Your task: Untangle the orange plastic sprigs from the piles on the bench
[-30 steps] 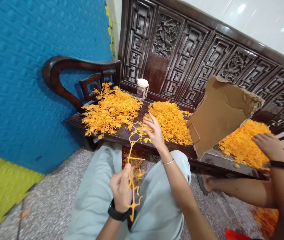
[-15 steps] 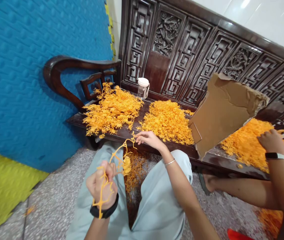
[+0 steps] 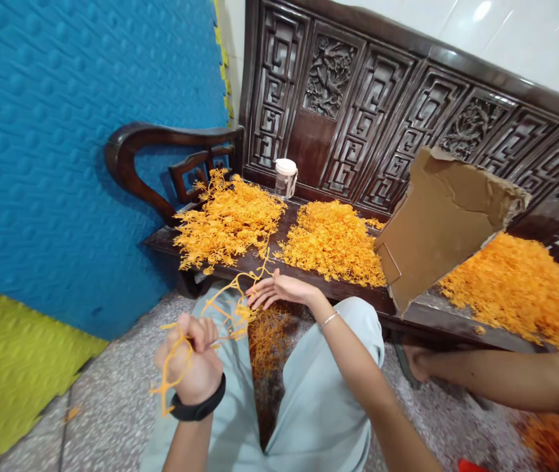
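Just now, lowered the right hand (image 3: 287, 288) and brought it nearer the left hand (image 3: 195, 367), closing some of the gap between them. Kept the hands apart, with the left clamped on a branching orange plastic strand (image 3: 164, 393) and the right held open, palm partly turned up. Drew the left hand back toward the body, leaving one end of the strand hanging by its wrist and the other stretching past the right fingertips toward the table (image 3: 285, 228). Could not tell whether the right fingers touched the yellow-orange cluster (image 3: 244, 313) beside them. Still had the strand and cluster together between the hands, so probably remained partway through handling that piece. Saw no clear change in the left pile (image 3: 230, 219) or middle pile (image 3: 333, 242) beyond the hands. Noticed no co-worker's hand on the right pile (image 3: 520, 288) any longer, past the cardboard (image 3: 437, 223).
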`<action>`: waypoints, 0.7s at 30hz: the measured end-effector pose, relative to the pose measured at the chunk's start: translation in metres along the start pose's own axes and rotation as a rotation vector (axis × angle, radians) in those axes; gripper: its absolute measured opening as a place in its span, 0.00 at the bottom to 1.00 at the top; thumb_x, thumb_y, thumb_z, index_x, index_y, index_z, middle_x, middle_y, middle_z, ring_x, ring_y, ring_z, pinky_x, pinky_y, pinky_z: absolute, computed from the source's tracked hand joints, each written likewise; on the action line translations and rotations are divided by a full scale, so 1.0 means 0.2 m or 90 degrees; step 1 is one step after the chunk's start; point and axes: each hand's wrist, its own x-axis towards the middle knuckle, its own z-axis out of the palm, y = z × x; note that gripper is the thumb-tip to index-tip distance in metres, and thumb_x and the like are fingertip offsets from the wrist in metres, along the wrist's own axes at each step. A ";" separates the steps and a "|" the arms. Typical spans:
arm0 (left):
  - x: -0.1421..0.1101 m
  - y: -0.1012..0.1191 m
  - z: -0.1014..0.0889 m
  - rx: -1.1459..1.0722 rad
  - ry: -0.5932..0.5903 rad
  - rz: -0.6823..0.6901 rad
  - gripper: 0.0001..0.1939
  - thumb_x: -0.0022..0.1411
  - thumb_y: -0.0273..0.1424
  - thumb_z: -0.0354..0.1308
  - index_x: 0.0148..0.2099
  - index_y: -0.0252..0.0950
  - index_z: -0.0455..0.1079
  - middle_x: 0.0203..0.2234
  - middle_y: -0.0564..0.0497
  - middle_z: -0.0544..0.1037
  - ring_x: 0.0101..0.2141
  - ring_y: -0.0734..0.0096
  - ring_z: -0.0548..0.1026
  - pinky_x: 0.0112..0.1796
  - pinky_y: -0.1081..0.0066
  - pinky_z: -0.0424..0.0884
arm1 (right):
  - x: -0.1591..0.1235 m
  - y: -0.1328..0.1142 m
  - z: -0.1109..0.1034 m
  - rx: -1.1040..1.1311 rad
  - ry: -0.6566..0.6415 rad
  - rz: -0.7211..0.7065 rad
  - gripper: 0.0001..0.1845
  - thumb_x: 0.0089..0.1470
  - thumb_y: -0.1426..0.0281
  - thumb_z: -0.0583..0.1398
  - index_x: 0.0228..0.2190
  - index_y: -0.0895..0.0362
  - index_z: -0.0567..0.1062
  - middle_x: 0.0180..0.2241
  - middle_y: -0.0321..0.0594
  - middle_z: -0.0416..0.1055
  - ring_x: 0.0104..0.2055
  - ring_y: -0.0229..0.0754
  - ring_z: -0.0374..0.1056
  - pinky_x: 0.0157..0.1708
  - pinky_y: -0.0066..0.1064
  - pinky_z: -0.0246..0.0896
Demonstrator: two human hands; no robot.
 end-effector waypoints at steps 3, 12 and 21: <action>0.03 -0.01 -0.03 -0.005 0.004 -0.010 0.24 0.54 0.34 0.51 0.11 0.34 0.48 0.06 0.58 0.46 0.10 0.81 0.45 0.15 0.71 0.40 | 0.04 0.03 0.08 0.019 -0.026 -0.043 0.40 0.40 0.43 0.45 0.41 0.61 0.69 0.45 0.51 0.64 0.46 0.42 0.63 0.40 0.30 0.60; 0.04 -0.08 -0.06 0.043 0.023 -0.018 0.25 0.51 0.37 0.55 0.11 0.34 0.49 0.07 0.60 0.48 0.10 0.83 0.47 0.16 0.73 0.41 | 0.15 0.13 0.28 -0.397 0.265 -0.259 0.14 0.46 0.61 0.58 0.32 0.58 0.71 0.38 0.40 0.67 0.42 0.37 0.63 0.39 0.27 0.58; 0.05 -0.09 -0.05 0.026 0.032 -0.042 0.24 0.50 0.37 0.56 0.11 0.34 0.50 0.06 0.59 0.48 0.10 0.84 0.47 0.15 0.73 0.39 | 0.11 0.12 0.17 -0.638 0.370 -0.235 0.13 0.50 0.73 0.53 0.40 0.58 0.68 0.36 0.40 0.68 0.35 0.36 0.65 0.37 0.26 0.58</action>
